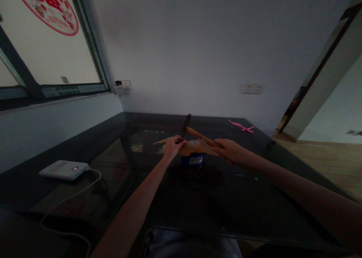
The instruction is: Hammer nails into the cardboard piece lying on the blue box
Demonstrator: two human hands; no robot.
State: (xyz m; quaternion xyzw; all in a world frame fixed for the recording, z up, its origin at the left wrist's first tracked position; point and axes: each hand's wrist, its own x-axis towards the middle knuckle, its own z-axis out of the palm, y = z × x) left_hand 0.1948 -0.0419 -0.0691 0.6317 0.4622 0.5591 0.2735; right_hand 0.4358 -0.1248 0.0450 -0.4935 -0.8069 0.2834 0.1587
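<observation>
My right hand is wrapped round the wooden handle of a hammer. Its dark head stands just above the fingertips of my left hand. Those fingers are pinched together at the left part of an orange-brown piece, perhaps wood; what they grip is too small and dark to make out. Beneath that piece sits a blue box with a white label. Several thin, nail-like slivers lie on the table in front of the box.
On the left of the dark glossy table lies a white power bank, its cable running off the near edge. A pink ribbon is at the back right. Behind stands a wall with sockets; a window is at left.
</observation>
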